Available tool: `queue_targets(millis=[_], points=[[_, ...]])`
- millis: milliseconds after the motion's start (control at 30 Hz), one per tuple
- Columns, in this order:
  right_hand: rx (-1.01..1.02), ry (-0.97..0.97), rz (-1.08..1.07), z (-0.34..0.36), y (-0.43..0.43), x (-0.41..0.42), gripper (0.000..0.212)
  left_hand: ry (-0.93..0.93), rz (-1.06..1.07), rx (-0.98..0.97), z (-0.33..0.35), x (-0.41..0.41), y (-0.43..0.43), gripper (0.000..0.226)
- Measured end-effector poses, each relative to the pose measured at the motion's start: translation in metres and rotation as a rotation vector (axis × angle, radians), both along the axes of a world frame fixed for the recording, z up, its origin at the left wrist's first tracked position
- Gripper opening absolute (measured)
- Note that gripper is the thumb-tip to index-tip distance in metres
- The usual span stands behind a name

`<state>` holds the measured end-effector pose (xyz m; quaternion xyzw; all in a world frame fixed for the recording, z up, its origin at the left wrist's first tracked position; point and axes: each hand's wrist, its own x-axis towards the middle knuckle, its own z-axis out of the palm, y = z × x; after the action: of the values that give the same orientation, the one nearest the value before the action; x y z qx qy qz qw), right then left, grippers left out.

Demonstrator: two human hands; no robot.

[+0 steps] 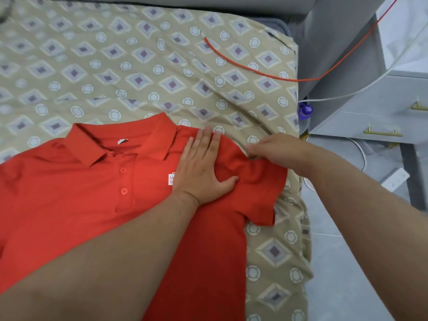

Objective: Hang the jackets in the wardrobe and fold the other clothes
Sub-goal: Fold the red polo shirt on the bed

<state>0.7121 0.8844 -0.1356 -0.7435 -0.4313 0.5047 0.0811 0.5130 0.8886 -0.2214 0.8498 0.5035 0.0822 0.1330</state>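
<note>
Head view is showing a bed [298,26] filling most of the room's near side, its beige cover [139,66], patterned with grey diamonds and rings, lying rumpled. On the near left of it a red shirt [69,205] is lying face up, collar pointing away and two buttons showing, its body running out of the picture at the left and bottom edges. The left hand [203,172] is lying flat on the shirt's chest near the shoulder, fingers straight and slightly spread, pressing the cloth down and covering part of a white logo [171,179]. Just beside it the right hand [275,149] is sitting at the shoulder seam where the cloth is bunching; it is blurred, so I cannot tell whether its fingers are pinching the fabric or only touching it. The short sleeve [261,193] is lying spread toward the bed's right edge. Farther back an orange cable [254,70] is trailing across the cover, off the side and up past the grey headboard [335,42]. A purple-capped bottle [305,112] is showing in the gap between the bed and a grey cabinet [382,105] with gold handles [382,133]. A white cable [342,97] is running across the cabinet. Below it, a white power strip [396,179] is lying on the grey tiled floor [347,262].
</note>
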Motion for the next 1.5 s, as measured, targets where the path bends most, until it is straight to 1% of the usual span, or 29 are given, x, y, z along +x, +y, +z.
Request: queue_targets(millis=[67, 133, 167, 200, 233, 300, 333, 400, 467, 500, 600, 667, 700, 733, 800, 900, 933, 1000, 1067, 1100, 1133, 1200, 1233, 1267, 1333, 1367, 1400, 1433, 1500], points=[[-0.074, -0.063, 0.275, -0.007, 0.010, -0.007, 0.029, -0.028, 0.004, 0.000, 0.000, 0.000, -0.001, 0.113], [-0.140, -0.114, 0.436, -0.008, 0.015, -0.006, 0.031, -0.065, 0.005, 0.014, 0.000, 0.000, -0.001, 0.111], [-0.119, -0.140, 0.445, -0.006, 0.018, -0.002, 0.030, -0.084, 0.007, 0.027, 0.000, -0.001, -0.001, 0.109], [-0.052, -0.178, 0.407, -0.004, 0.021, 0.002, 0.025, -0.102, 0.010, 0.042, 0.001, -0.002, -0.002, 0.109], [0.049, -0.247, 0.335, -0.005, 0.023, 0.008, 0.018, -0.116, 0.012, 0.056, 0.001, -0.002, -0.002, 0.108], [0.256, -0.449, 0.224, -0.015, 0.024, 0.012, 0.019, -0.124, 0.006, 0.085, 0.000, -0.003, -0.003, 0.109], [0.308, -0.511, 0.207, -0.023, 0.022, 0.008, 0.020, -0.113, 0.000, 0.095, 0.000, -0.003, -0.002, 0.109], [0.345, -0.526, 0.158, -0.040, 0.016, -0.003, 0.021, -0.064, -0.013, 0.093, -0.001, -0.002, -0.002, 0.108], [0.378, -0.465, 0.045, -0.047, 0.010, -0.008, 0.025, -0.007, -0.022, 0.078, -0.002, -0.001, 0.000, 0.105], [0.394, -0.424, -0.047, -0.046, 0.005, -0.009, 0.031, 0.016, -0.024, 0.068, -0.002, -0.001, 0.001, 0.104], [0.414, -0.314, -0.444, -0.032, -0.025, -0.010, 0.049, 0.056, -0.023, 0.055, -0.001, 0.001, 0.002, 0.104], [0.281, -0.245, -0.662, -0.030, -0.057, -0.015, 0.052, 0.084, -0.026, 0.036, 0.000, 0.002, 0.004, 0.104], [0.223, -0.197, -0.715, -0.030, -0.073, -0.019, 0.054, 0.099, -0.022, 0.026, 0.000, 0.002, 0.004, 0.104], [0.201, -0.142, -0.744, -0.029, -0.084, -0.024, 0.052, 0.110, -0.019, 0.019, 0.001, 0.002, 0.004, 0.104], [0.214, -0.047, -0.759, -0.029, -0.095, -0.033, 0.036, 0.125, -0.018, 0.009, 0.001, 0.004, 0.004, 0.103], [0.273, -0.072, -0.688, -0.030, -0.088, -0.042, 0.018, 0.136, -0.020, 0.003, 0.000, 0.004, 0.004, 0.100], [0.313, -0.069, -0.702, -0.030, -0.084, -0.043, 0.014, 0.125, -0.019, 0.010, 0.000, 0.003, 0.004, 0.099], [0.380, 0.025, -0.811, -0.031, -0.080, -0.042, 0.005, 0.033, -0.006, 0.023, -0.001, 0.001, 0.004, 0.094], [0.400, 0.153, -0.921, -0.033, -0.083, -0.039, 0.006, -0.127, 0.008, 0.069, 0.002, -0.003, 0.001, 0.085], [0.391, 0.175, -0.927, -0.034, -0.087, -0.036, 0.005, -0.197, -0.008, 0.120, 0.006, -0.005, -0.003, 0.080], [0.374, 0.176, -0.919, -0.035, -0.091, -0.032, 0.003, -0.242, -0.058, 0.193, 0.012, -0.005, -0.006, 0.074], [0.344, 0.211, -0.918, -0.034, -0.096, -0.025, 0.007, -0.283, -0.199, 0.328, 0.020, -0.001, -0.015, 0.068], [0.334, 0.253, -0.927, -0.033, -0.096, -0.023, 0.011, -0.269, -0.277, 0.309, 0.025, 0.003, -0.020, 0.070], [0.325, 0.310, -0.943, -0.031, -0.095, -0.022, 0.019, -0.198, -0.349, 0.224, 0.030, 0.010, -0.023, 0.077], [0.308, 0.455, -0.963, -0.031, -0.093, -0.022, 0.029, 0.101, -0.405, 0.034, 0.028, 0.021, -0.029, 0.102], [0.289, 0.524, -0.953, -0.030, -0.091, -0.023, 0.028, 0.228, -0.397, -0.006, 0.023, 0.023, -0.031, 0.114], [0.269, 0.584, -0.925, -0.029, -0.091, -0.025, 0.023, 0.292, -0.387, -0.015, 0.019, 0.023, -0.032, 0.123], [0.255, 0.619, -0.886, -0.029, -0.092, -0.027, 0.018, 0.309, -0.381, -0.010, 0.016, 0.024, -0.031, 0.128], [0.267, 0.612, -0.815, -0.032, -0.092, -0.027, 0.019, 0.325, -0.384, -0.006, 0.011, 0.028, -0.026, 0.133]])
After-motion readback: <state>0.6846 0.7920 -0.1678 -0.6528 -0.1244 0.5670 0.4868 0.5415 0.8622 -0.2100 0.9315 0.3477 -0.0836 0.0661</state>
